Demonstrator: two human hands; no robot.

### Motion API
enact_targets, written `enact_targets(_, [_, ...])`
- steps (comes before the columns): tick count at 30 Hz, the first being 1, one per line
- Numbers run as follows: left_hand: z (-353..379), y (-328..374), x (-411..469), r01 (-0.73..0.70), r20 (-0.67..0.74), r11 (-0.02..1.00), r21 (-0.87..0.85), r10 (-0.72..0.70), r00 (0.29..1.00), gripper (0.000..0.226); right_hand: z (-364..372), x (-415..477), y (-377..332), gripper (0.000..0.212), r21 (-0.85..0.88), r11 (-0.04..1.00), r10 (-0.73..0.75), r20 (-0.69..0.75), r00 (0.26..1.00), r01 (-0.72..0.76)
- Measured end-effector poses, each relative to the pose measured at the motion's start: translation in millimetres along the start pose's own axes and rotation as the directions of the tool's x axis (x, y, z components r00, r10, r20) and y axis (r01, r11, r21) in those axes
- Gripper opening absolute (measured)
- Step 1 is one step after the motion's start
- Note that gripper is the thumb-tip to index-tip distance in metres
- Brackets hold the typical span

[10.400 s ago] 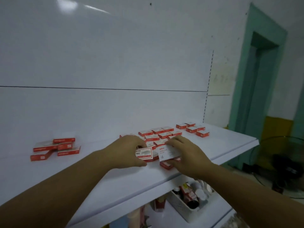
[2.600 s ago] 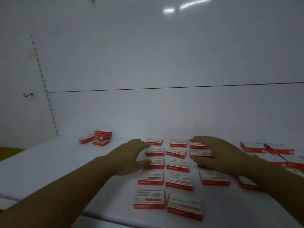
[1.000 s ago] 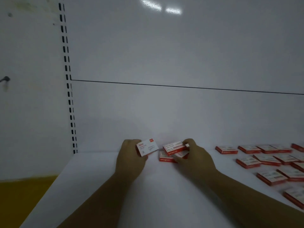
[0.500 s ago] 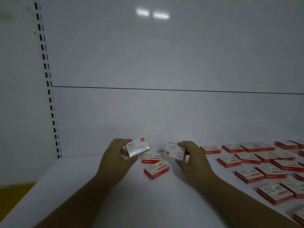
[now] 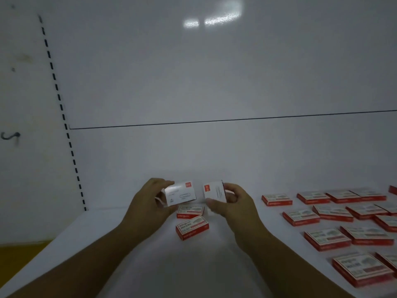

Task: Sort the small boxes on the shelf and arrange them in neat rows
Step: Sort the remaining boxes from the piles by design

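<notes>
While the left hand [image 5: 150, 203] and right hand [image 5: 232, 203] each hold a small box off the shelf [image 5: 193, 265], both boxes probably need setting down in the neat rows [image 5: 335, 214].

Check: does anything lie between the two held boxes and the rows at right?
Nothing visible: bare shelf separates the right hand and its held box from the nearest row box. Two loose boxes lie beneath, off that path.

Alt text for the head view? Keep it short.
The left hand holds a small box and the right hand a second box, above a white shelf. Two loose red boxes lie beneath; rows of red boxes fill the right.
</notes>
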State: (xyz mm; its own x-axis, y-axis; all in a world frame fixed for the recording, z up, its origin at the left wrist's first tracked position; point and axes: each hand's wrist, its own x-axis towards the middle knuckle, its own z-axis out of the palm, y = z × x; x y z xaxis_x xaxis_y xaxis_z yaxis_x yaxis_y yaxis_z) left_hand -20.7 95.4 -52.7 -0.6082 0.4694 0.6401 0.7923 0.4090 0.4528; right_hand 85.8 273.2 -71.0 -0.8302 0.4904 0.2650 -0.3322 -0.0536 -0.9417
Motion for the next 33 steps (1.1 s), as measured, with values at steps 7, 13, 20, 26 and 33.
enact_targets(7, [-14, 18, -24, 0.061, -0.021, 0.995, 0.082, -0.059, 0.998, 0.048, 7, -6, 3, 0.04, 0.128, 0.985, 0.115, 0.034, 0.993, -0.119])
enact_targets(13, [-44, 31, -57, 0.149, -0.086, 0.981, 0.126, -0.139, 0.987, 0.053, 22, -21, -15, 0.029, 0.132, 0.985, 0.092, 0.135, 0.987, -0.11])
enact_targets(20, [-76, 55, -72, 0.123, -0.043, 0.979, 0.165, -0.117, 0.992, 0.054, 23, -46, -51, 0.053, 0.017, 0.993, 0.104, 0.278, 0.955, -0.114])
enact_targets(26, [-66, 75, -81, 0.001, 0.027, 0.996, 0.093, -0.003, 1.0, 0.055, -18, -79, -77, 0.047, -0.546, 0.802, -0.114, 0.256, 0.96, 0.241])
enact_targets(33, [-17, 138, -97, -0.112, 0.106, 0.989, 0.093, 0.102, 0.989, 0.055, -106, -123, -106, 0.052, -0.882, 0.211, -0.324, 0.344, 0.881, 0.422])
